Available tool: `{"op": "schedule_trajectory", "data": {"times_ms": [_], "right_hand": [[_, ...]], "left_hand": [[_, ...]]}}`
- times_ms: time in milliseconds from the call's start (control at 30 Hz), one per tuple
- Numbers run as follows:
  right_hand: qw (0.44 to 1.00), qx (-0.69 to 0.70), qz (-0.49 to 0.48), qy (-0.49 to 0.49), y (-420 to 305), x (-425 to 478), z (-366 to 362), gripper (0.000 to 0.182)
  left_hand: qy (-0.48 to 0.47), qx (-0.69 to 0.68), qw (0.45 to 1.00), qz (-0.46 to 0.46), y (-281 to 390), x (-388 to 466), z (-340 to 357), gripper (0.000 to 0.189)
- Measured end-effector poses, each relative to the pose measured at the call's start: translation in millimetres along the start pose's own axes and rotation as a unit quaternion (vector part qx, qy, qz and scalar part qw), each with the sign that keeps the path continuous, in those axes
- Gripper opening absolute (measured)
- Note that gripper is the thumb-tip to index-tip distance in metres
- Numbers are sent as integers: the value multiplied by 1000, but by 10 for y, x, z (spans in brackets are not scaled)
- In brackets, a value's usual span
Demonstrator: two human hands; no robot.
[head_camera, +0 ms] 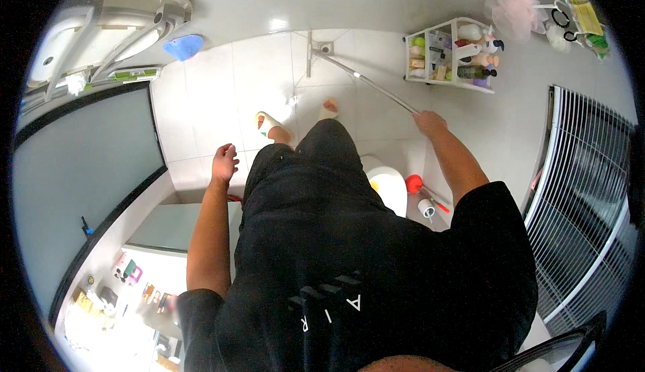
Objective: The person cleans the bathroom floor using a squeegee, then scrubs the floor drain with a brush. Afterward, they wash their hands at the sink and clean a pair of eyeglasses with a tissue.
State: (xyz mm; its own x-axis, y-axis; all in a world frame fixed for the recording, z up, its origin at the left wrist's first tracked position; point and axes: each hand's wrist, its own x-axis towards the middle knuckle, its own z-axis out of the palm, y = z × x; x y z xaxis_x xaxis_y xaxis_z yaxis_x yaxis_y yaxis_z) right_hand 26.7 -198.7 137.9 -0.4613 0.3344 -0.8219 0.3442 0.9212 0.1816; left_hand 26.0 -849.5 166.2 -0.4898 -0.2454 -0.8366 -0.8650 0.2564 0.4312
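My right hand (431,122) grips the upper end of a metal pole belonging to a floor squeegee (373,82). Its narrow crosswise head (309,54) rests on the white tiled floor (211,95) near the far wall. Just right of that head is a floor drain (326,48). Nothing is in my left hand (224,162), which hangs at my left side with its fingers loosely curled and apart. My feet, in pale slippers (268,124), stand on the tiles between the two hands.
A white rack (456,54) of bottles stands by the right wall. Near my right leg are a toilet (390,185) and a red plunger (414,184). A glass panel (85,165) borders the left. A cluttered counter (95,339) lies lower left; a barred window (579,200) is right.
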Motion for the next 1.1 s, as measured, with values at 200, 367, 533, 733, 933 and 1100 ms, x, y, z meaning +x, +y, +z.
{"op": "schedule_trajectory", "data": {"times_ms": [200,367,533,733,933,1100], "right_hand": [[999,-10,14,30,360,-279,-95,55],[998,49,-37,-29,322,-310,24,47],[814,500,89,-283,-86,-830,133,37],[702,682,38,-201,-1388,-1159,-29,31],[690,695,-3,-202,-2541,-655,301,35],[814,547,-132,-147,-1809,-327,1240,35]], "left_hand": [[-19,27,999,-8,-6,61,94,54],[-33,8,999,11,70,121,191,54],[-27,-10,1000,-2,57,112,246,52],[-14,-4,1000,-14,-55,152,259,49],[-7,34,999,20,-83,247,153,48],[-35,67,997,24,187,351,211,50]]}}
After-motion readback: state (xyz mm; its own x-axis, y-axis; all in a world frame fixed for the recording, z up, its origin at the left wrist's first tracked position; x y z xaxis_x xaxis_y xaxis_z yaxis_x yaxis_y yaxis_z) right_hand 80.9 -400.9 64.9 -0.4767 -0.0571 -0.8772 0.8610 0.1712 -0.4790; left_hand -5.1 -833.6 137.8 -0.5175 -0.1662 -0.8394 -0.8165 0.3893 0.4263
